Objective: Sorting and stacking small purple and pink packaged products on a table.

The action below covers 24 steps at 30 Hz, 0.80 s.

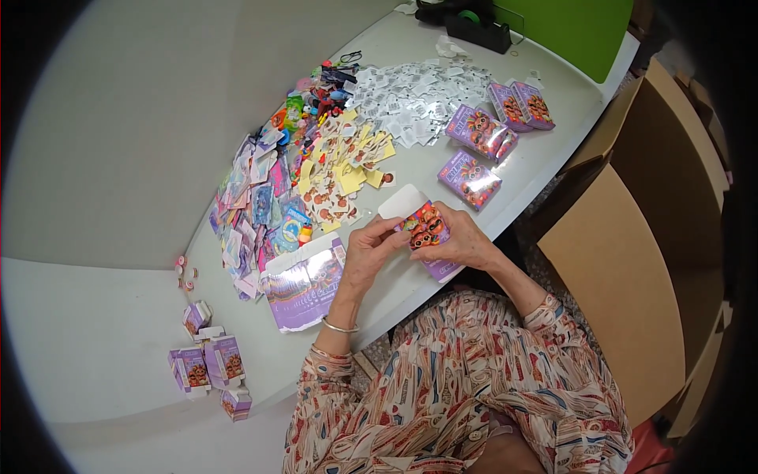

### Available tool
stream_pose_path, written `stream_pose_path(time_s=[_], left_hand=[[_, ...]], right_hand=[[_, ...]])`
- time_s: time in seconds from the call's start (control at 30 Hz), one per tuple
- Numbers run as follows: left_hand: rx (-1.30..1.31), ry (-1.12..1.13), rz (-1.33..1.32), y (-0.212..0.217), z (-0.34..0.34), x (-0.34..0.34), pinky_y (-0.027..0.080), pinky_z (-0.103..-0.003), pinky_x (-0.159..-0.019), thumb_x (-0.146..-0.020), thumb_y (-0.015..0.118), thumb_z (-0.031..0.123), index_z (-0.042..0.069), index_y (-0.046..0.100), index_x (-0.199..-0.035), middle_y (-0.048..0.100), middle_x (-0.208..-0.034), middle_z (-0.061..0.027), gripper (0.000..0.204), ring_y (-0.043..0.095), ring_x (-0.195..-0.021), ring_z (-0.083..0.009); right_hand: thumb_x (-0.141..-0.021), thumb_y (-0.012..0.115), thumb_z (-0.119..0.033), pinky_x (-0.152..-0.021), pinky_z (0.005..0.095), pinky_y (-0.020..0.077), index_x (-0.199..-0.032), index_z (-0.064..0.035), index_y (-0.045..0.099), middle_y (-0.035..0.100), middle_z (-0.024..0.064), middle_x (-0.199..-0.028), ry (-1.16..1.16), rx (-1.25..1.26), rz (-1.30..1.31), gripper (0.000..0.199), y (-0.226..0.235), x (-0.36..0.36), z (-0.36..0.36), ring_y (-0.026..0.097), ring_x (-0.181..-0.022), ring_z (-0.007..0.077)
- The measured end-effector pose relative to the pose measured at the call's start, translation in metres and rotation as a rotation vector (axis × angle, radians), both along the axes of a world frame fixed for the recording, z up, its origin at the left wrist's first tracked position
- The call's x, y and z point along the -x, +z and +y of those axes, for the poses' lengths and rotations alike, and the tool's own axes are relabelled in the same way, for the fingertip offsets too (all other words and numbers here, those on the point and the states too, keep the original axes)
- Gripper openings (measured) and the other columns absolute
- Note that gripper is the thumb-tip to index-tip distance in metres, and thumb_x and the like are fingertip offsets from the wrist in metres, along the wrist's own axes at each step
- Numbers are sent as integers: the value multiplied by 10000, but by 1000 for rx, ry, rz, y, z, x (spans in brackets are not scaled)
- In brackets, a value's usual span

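The left hand (pixel 373 246) and right hand (pixel 464 238) pinch the box (pixel 427 227) between them, near the tabletop (pixel 530 172) edge; squeezing hard could crease it. A leftward sweep could drag the purple card (pixel 304 286) beside them.

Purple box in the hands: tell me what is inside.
The left hand and right hand hold the purple box; a white flap shows at its far end. Its printed front covers the inside, hiding any contents.

Small packing workshop, heaped small white printed paper slips (pixel 418 99), purple illustrated cardboard boxes (pixel 471 180), large open brown cardboard carton (pixel 620 292)
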State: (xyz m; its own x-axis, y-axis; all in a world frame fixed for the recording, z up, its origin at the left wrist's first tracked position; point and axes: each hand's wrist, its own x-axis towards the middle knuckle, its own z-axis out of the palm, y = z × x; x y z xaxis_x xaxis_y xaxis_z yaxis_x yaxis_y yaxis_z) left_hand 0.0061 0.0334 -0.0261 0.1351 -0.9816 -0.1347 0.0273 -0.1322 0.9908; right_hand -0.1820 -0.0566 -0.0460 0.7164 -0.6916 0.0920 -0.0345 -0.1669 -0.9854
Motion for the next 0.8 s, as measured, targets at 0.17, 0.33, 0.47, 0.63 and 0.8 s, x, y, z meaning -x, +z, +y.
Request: stream_pose_path(time_s=[0.17,0.33,0.47,0.63,0.8], left_hand=[[-72,-168,-66,24,-10,-3,485,-229,-807,-827,717,42,20,568,-1284,608,-1158,-45,480,583,-899,-73],[28,-408,-196,30,-17,-10,523,-279,-812,-832,704,82,96,383,-1450,474,-1412,-98,696,512,-1152,-123],[-151,-396,-205,25,-8,-4,471,-253,-891,-875,659,43,42,382,-1440,453,-1397,-77,629,514,-1123,-97],[16,-418,-549,17,-7,0,414,-304,-994,-919,589,53,19,370,-1436,487,-1378,-103,562,506,-1183,-161],[258,-148,-737,24,1,31,403,-314,-1010,-942,543,71,-13,409,-1399,532,-1337,-124,484,517,-1206,-196]], right_hand=[[-631,848,-322,-694,366,511,-1001,26,515,666,173,-817,74,48,87,607,6,4,-5,671,-765,282],[-612,832,-333,-703,403,507,-1026,33,500,653,225,-839,160,14,173,645,15,7,-5,665,-784,345],[-620,815,-321,-707,408,506,-1060,40,485,650,238,-849,138,23,163,658,6,8,-3,664,-790,354],[-625,808,-322,-718,406,506,-1076,50,479,654,228,-859,127,19,155,671,4,4,-2,665,-797,349],[-621,805,-301,-735,384,514,-1057,52,497,661,215,-857,44,6,202,639,9,2,-6,670,-811,318]])
